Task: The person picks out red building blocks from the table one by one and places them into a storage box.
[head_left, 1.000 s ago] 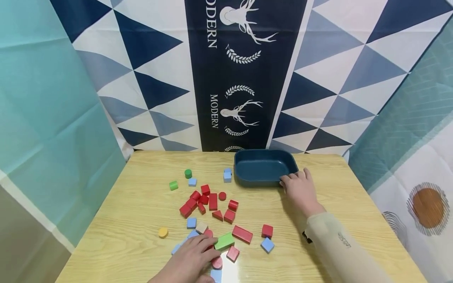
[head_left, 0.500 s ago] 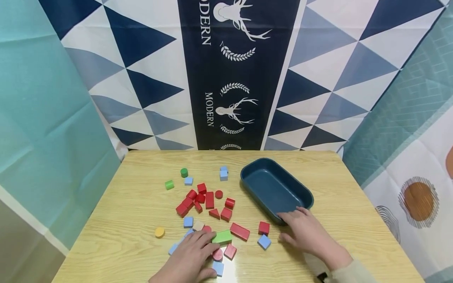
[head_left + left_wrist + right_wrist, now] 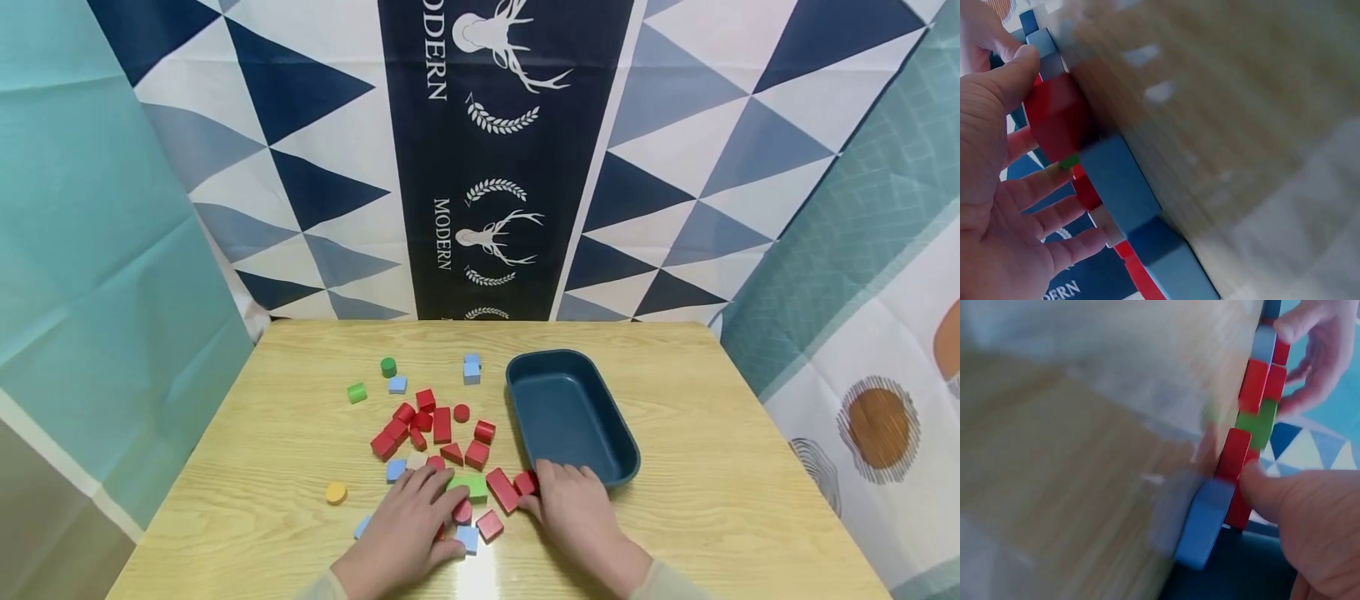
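Note:
My left hand (image 3: 408, 529) lies over a cluster of toy blocks, fingers spread. A green block (image 3: 471, 487) and a blue block (image 3: 467, 539) are at its fingertips and thumb. In the left wrist view, a red block (image 3: 1057, 119) and blue blocks (image 3: 1119, 187) stand beside its fingers. My right hand (image 3: 577, 512) reaches the near end of the dark blue tray (image 3: 632, 446), fingers extended at its rim. Its thumb is beside a red block (image 3: 526, 482), with a long red block (image 3: 501, 489) to the left. In the right wrist view, a blue block (image 3: 1204, 522) sits near that thumb.
Several red blocks (image 3: 442, 425) lie in the middle of the wooden table (image 3: 712, 500). Behind them are small blue blocks (image 3: 471, 373) and green cylinders (image 3: 387, 367). A yellow disc (image 3: 336, 492) lies at left. A patterned cloth (image 3: 487, 167) hangs at the back.
The tray has turned from lying crosswise to lengthwise and come nearer. My right hand has moved left, and the red block beside it has shifted left to the long red block.

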Motion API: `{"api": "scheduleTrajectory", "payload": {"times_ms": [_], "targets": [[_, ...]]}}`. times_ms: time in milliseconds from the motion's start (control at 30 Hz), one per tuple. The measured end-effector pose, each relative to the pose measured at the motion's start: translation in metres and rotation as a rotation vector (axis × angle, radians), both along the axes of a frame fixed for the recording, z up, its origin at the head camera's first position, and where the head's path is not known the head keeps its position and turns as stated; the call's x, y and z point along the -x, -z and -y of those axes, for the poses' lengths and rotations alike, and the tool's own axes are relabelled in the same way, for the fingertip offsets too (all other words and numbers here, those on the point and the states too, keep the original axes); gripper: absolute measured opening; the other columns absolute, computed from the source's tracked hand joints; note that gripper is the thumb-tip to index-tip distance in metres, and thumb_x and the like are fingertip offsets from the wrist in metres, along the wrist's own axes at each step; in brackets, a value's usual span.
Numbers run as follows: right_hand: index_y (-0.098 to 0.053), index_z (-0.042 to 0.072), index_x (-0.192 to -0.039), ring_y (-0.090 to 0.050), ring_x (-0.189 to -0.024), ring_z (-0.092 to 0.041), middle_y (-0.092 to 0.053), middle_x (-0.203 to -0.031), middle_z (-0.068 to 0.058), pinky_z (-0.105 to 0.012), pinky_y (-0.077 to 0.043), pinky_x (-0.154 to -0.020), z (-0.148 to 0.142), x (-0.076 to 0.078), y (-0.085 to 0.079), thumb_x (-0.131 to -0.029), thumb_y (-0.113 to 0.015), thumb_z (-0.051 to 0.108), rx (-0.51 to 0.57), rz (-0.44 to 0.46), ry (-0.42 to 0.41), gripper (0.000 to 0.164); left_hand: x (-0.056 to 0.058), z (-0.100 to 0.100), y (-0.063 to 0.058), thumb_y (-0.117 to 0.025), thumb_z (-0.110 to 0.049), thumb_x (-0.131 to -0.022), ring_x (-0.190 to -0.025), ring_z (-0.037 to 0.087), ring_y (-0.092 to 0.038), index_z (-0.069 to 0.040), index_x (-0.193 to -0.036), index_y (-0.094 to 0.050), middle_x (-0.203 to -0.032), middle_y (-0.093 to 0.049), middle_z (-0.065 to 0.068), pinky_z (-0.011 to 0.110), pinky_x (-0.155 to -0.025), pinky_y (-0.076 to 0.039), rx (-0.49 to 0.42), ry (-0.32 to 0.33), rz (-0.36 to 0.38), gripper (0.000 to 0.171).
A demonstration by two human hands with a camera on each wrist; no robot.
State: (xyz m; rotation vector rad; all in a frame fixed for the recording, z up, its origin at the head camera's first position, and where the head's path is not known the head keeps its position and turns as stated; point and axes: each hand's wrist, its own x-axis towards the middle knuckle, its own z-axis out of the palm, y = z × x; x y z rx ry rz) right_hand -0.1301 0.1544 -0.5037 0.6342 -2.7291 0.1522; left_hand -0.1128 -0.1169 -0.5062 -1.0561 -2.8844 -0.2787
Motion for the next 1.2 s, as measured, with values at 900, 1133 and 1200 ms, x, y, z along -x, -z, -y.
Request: {"api": "scheduleTrajectory", "payload": {"times_ms": [900,1133,1200], "targets": [[-0.065,0.02,-0.077,-0.055,-0.069,-0.01,-0.062,-0.074,0.01,-0.037,-0.045,-0.065,-0.063,-0.003,-0.026,-0.074,-0.085,0.018,0.079,0.044,-0.151,0.02,0.066,-0.085,-0.007,-0.072,-0.042,-0.087,-0.086,0.018,-0.047,-0.016,-0.11,-0.07,-0.095,-0.069,-0.002,0.036,-0.082,-0.044,0.024,-0.07,-0.168,0.035],[-0.069,0.02,-0.081,-0.057,-0.068,-0.008,-0.065,-0.075,0.011,-0.033,-0.044,-0.062,-0.053,-0.008,-0.013,-0.076,-0.084,0.017,0.14,-0.029,-0.195,0.016,0.072,-0.089,-0.043,-0.074,-0.034,-0.087,-0.092,0.018,-0.052,-0.016,-0.118,-0.068,-0.106,-0.069,-0.003,0.037,-0.081,-0.047,-0.139,-0.143,-0.163,0.036],[-0.07,0.02,-0.081,-0.057,-0.069,-0.008,-0.066,-0.075,0.011,-0.035,-0.043,-0.065,-0.051,-0.01,-0.009,-0.075,-0.085,0.016,0.158,-0.042,-0.165,0.017,0.075,-0.097,-0.053,-0.074,-0.035,-0.088,-0.092,0.017,-0.051,-0.016,-0.12,-0.067,-0.107,-0.069,-0.004,0.035,-0.081,-0.048,-0.182,-0.144,-0.161,0.038]]}}
